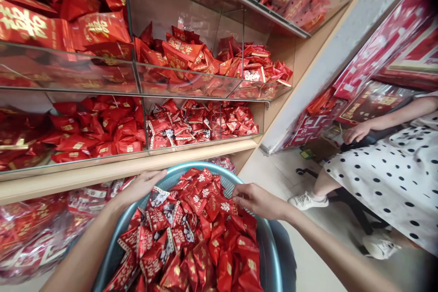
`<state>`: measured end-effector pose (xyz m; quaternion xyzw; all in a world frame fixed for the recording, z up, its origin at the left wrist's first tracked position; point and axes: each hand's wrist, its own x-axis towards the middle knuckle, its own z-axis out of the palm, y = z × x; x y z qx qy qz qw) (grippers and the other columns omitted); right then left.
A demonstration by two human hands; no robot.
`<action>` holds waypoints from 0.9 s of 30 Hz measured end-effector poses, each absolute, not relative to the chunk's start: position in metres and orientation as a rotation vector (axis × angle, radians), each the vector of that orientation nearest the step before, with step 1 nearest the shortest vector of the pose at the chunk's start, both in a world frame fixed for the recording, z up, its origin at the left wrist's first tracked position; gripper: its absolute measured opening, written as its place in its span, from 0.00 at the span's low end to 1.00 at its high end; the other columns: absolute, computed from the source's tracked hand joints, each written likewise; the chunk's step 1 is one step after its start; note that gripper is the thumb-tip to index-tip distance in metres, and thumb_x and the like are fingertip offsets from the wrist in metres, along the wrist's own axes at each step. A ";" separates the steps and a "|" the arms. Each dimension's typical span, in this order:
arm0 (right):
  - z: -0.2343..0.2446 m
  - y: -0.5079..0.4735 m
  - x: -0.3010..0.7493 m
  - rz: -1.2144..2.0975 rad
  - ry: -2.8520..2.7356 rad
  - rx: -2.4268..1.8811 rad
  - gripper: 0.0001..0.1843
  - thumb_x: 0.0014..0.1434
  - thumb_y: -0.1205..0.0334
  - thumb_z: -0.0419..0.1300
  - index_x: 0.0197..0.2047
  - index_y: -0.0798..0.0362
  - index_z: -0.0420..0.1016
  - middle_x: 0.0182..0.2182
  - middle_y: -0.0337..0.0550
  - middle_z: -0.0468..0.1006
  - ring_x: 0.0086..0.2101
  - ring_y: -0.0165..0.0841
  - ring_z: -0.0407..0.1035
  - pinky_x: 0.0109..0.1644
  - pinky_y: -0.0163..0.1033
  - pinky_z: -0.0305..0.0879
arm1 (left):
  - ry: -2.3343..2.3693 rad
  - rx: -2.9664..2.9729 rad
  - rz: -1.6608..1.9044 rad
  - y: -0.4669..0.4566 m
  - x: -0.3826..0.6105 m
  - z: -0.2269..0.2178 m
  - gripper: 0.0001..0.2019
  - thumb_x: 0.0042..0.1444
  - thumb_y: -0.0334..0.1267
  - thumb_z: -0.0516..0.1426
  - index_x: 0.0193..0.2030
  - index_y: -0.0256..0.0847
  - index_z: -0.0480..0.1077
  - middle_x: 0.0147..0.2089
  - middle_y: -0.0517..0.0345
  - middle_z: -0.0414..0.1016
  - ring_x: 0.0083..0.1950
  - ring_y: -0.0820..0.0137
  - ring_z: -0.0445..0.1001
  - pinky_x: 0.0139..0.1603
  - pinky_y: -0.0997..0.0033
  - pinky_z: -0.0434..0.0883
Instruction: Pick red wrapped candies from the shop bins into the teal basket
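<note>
A blue plastic basket is heaped with small red candy packets, some with black-and-white patterned edges, others with gold or white print. My left hand lies stretched over the basket's far left rim, palm down, fingers straight and holding nothing. At the right side of the heap is my right hand, its fingers curled by the packets just inside the rim. What its fingertips hold, if anything, is hidden.
Beyond the basket stands a wooden shelf with clear-fronted bins of red packets. Bagged packets lie beneath it. On the right sits a person in a polka-dot dress, near a grey wall and red boxes.
</note>
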<state>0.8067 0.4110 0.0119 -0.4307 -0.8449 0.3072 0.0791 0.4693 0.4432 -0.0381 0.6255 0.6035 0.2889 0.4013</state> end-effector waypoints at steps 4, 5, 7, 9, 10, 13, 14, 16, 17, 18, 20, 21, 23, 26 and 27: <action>0.012 0.411 0.797 0.799 -2.709 -1.317 0.09 0.58 0.63 0.50 0.30 0.56 0.69 0.25 0.38 0.70 0.25 0.26 0.60 0.30 0.31 0.55 | 1.535 1.573 0.734 0.443 0.469 -0.038 0.29 0.47 0.60 0.52 0.48 0.39 0.72 0.55 0.55 0.68 0.59 0.60 0.63 0.61 0.65 0.56; 0.011 0.411 0.794 0.767 -2.756 -1.317 0.10 0.58 0.63 0.50 0.30 0.56 0.69 0.25 0.39 0.71 0.26 0.26 0.61 0.30 0.31 0.55 | 1.528 1.577 0.734 0.442 0.469 -0.038 0.29 0.48 0.59 0.52 0.48 0.40 0.72 0.55 0.55 0.68 0.59 0.60 0.63 0.61 0.65 0.56; 0.010 0.412 0.786 0.704 -2.845 -1.311 0.10 0.57 0.63 0.51 0.29 0.56 0.70 0.26 0.41 0.73 0.28 0.28 0.63 0.32 0.31 0.56 | 1.519 1.585 0.733 0.442 0.469 -0.038 0.28 0.48 0.59 0.51 0.48 0.40 0.72 0.55 0.55 0.68 0.59 0.60 0.63 0.61 0.65 0.56; 0.007 0.413 0.778 0.622 -2.917 -1.316 0.10 0.58 0.63 0.51 0.30 0.56 0.71 0.29 0.43 0.74 0.31 0.30 0.66 0.34 0.32 0.57 | 1.524 1.593 0.727 0.442 0.469 -0.037 0.29 0.48 0.60 0.51 0.47 0.40 0.73 0.55 0.55 0.68 0.59 0.60 0.64 0.61 0.65 0.56; 0.006 0.413 0.774 0.562 -2.946 -1.332 0.10 0.58 0.64 0.51 0.31 0.56 0.71 0.30 0.43 0.75 0.32 0.31 0.68 0.34 0.33 0.58 | 1.529 1.598 0.723 0.442 0.469 -0.037 0.29 0.48 0.60 0.51 0.47 0.39 0.73 0.55 0.55 0.68 0.58 0.60 0.64 0.60 0.65 0.57; 0.003 0.414 0.763 0.324 -3.022 -1.403 0.10 0.58 0.64 0.50 0.34 0.56 0.72 0.32 0.46 0.76 0.34 0.34 0.70 0.35 0.34 0.59 | 1.535 1.623 0.723 0.441 0.470 -0.036 0.30 0.47 0.61 0.50 0.46 0.40 0.73 0.54 0.55 0.69 0.57 0.59 0.65 0.59 0.65 0.58; 0.002 0.414 0.759 0.242 -3.048 -1.415 0.10 0.59 0.65 0.49 0.35 0.57 0.72 0.33 0.48 0.76 0.35 0.35 0.71 0.35 0.35 0.60 | 1.535 1.633 0.724 0.441 0.470 -0.035 0.30 0.47 0.62 0.50 0.46 0.40 0.74 0.54 0.55 0.69 0.57 0.59 0.65 0.59 0.65 0.59; 0.003 0.415 0.753 0.121 -3.112 -1.409 0.11 0.59 0.67 0.48 0.37 0.57 0.72 0.34 0.49 0.77 0.36 0.36 0.71 0.35 0.36 0.61 | 1.537 1.648 0.722 0.441 0.470 -0.035 0.30 0.47 0.62 0.50 0.46 0.40 0.74 0.54 0.55 0.69 0.57 0.59 0.66 0.59 0.65 0.59; 0.004 0.416 0.749 0.087 -3.150 -1.385 0.11 0.59 0.68 0.48 0.37 0.57 0.72 0.35 0.50 0.77 0.36 0.36 0.72 0.35 0.36 0.62 | 1.539 1.651 0.718 0.441 0.470 -0.035 0.30 0.47 0.62 0.50 0.46 0.41 0.74 0.54 0.55 0.69 0.57 0.59 0.65 0.59 0.65 0.59; 0.006 0.417 0.746 0.066 -3.191 -1.347 0.11 0.59 0.69 0.48 0.37 0.58 0.72 0.35 0.50 0.77 0.37 0.37 0.72 0.35 0.35 0.62 | 1.542 1.651 0.714 0.441 0.470 -0.035 0.31 0.47 0.62 0.49 0.46 0.41 0.73 0.55 0.55 0.69 0.57 0.59 0.65 0.59 0.65 0.59; 0.011 0.420 0.740 0.044 -3.258 -1.266 0.11 0.59 0.70 0.48 0.36 0.57 0.73 0.34 0.50 0.77 0.37 0.37 0.72 0.35 0.35 0.63 | 1.548 1.644 0.711 0.441 0.470 -0.035 0.31 0.48 0.62 0.49 0.47 0.40 0.73 0.55 0.55 0.69 0.57 0.59 0.65 0.59 0.64 0.59; 0.013 0.421 0.737 0.034 -3.281 -1.242 0.12 0.59 0.71 0.48 0.36 0.58 0.73 0.34 0.50 0.77 0.37 0.37 0.72 0.35 0.35 0.63 | 1.551 1.639 0.711 0.442 0.470 -0.036 0.31 0.48 0.62 0.49 0.47 0.40 0.73 0.55 0.55 0.69 0.57 0.58 0.65 0.59 0.64 0.59; 0.018 0.424 0.731 0.011 -3.323 -1.238 0.12 0.58 0.72 0.48 0.35 0.58 0.73 0.33 0.50 0.77 0.37 0.37 0.72 0.34 0.34 0.64 | 1.553 1.638 0.709 0.442 0.470 -0.037 0.31 0.48 0.62 0.49 0.47 0.40 0.73 0.55 0.55 0.69 0.58 0.58 0.64 0.59 0.64 0.58; 0.020 0.426 0.726 -0.020 -3.378 -1.204 0.12 0.58 0.74 0.48 0.35 0.58 0.73 0.33 0.50 0.77 0.37 0.38 0.72 0.33 0.36 0.64 | 1.542 1.656 0.709 0.443 0.469 -0.038 0.30 0.49 0.60 0.49 0.48 0.40 0.73 0.56 0.56 0.68 0.58 0.59 0.64 0.60 0.65 0.58; 0.019 0.425 0.724 -0.035 -3.383 -1.164 0.12 0.58 0.74 0.48 0.36 0.58 0.73 0.34 0.49 0.77 0.37 0.38 0.72 0.33 0.36 0.64 | 1.541 1.659 0.709 0.442 0.469 -0.038 0.29 0.49 0.60 0.49 0.48 0.40 0.72 0.56 0.56 0.67 0.58 0.60 0.64 0.60 0.65 0.58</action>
